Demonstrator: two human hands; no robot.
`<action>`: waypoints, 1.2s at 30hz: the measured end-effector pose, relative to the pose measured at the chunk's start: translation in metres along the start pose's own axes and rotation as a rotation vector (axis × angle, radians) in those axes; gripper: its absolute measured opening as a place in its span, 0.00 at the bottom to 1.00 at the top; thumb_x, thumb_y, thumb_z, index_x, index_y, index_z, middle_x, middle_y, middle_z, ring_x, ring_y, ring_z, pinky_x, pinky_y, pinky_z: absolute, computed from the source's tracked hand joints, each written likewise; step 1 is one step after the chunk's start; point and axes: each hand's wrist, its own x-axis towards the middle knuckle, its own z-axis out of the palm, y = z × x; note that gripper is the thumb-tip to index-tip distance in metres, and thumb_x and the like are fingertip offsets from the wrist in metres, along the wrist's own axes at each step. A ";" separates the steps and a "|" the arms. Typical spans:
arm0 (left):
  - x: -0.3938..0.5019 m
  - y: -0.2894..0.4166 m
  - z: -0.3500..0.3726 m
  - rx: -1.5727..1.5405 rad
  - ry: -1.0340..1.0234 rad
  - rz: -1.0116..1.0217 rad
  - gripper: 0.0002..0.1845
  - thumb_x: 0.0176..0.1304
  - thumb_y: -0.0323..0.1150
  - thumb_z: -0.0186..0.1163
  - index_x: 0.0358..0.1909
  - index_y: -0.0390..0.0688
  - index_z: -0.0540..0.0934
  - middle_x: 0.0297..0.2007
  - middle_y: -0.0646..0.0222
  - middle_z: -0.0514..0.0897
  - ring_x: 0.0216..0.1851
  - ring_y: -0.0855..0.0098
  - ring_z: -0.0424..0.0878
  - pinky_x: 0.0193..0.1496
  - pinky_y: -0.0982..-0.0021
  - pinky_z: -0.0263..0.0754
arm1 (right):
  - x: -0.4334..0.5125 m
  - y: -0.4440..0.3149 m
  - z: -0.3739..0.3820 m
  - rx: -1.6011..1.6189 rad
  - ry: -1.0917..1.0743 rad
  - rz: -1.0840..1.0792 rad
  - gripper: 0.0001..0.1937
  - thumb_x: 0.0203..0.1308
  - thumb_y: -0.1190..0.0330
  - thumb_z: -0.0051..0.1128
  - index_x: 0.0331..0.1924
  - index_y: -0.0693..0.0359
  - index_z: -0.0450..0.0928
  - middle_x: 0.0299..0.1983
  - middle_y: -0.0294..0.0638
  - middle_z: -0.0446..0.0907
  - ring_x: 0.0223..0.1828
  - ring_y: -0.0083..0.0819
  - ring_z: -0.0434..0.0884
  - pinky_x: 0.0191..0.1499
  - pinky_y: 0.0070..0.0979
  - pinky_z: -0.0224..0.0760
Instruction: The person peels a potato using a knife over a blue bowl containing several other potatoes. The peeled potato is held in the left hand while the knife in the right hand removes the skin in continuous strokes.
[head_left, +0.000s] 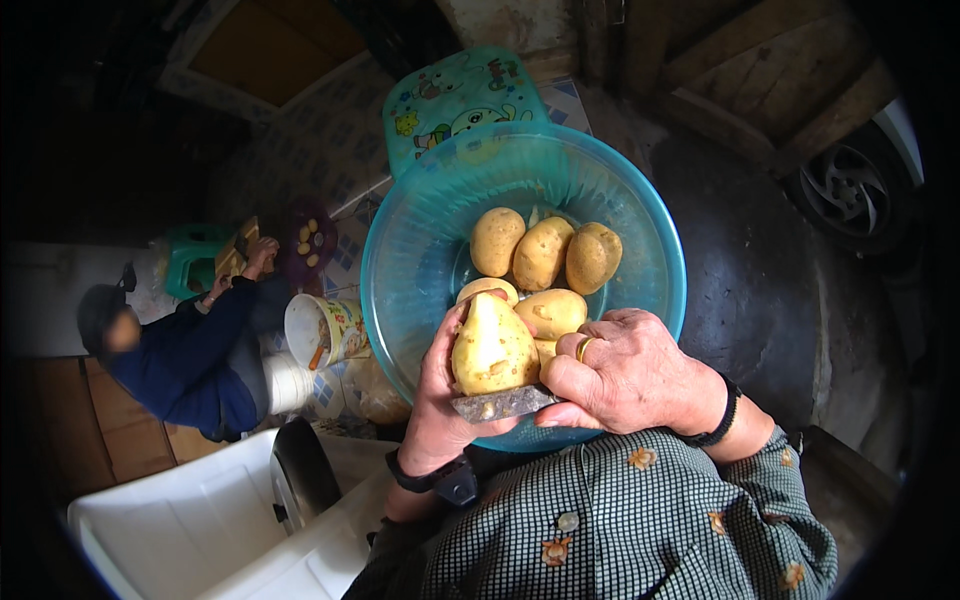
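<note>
My left hand (439, 394) is wrapped around a large potato (493, 349) with a pale peeled patch down its front. A short, broad, stained metal blade (504, 404), likely a knife's, lies against the potato's lower end. My right hand (634, 371), wearing a ring, grips the blade's right side, hiding any handle. Both hands are above the near side of a translucent teal plastic basin (409, 217). Inside it rest several unpeeled potatoes (541, 253), some partly covered by my hands and the held potato.
A teal stool (465, 94) with cartoon prints stands beyond the basin. On the left are a white plastic bucket (304, 330), a large white tub (172, 517) and a seated person (195, 352) at a wooden board (238, 247). A car wheel (844, 187) appears far right.
</note>
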 end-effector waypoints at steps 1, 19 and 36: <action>-0.001 0.000 0.001 -0.036 0.004 0.003 0.54 0.40 0.29 0.80 0.69 0.35 0.58 0.64 0.59 0.73 0.64 0.67 0.73 0.68 0.63 0.68 | 0.000 0.001 0.001 -0.012 0.018 0.014 0.21 0.67 0.47 0.52 0.29 0.55 0.69 0.20 0.33 0.72 0.20 0.32 0.78 0.22 0.29 0.72; 0.002 0.024 0.004 0.361 -0.034 -0.022 0.48 0.38 0.30 0.79 0.65 0.35 0.65 0.58 0.57 0.75 0.60 0.66 0.75 0.64 0.65 0.71 | 0.001 0.008 0.003 -0.156 -0.009 0.194 0.21 0.69 0.47 0.51 0.29 0.55 0.70 0.18 0.35 0.73 0.17 0.34 0.79 0.20 0.31 0.72; -0.001 0.022 0.006 0.344 -0.006 -0.012 0.52 0.38 0.30 0.79 0.67 0.35 0.62 0.62 0.56 0.72 0.64 0.64 0.72 0.68 0.61 0.66 | -0.003 0.006 0.006 -0.160 0.007 0.051 0.21 0.67 0.46 0.52 0.29 0.55 0.70 0.20 0.34 0.74 0.18 0.31 0.78 0.20 0.29 0.71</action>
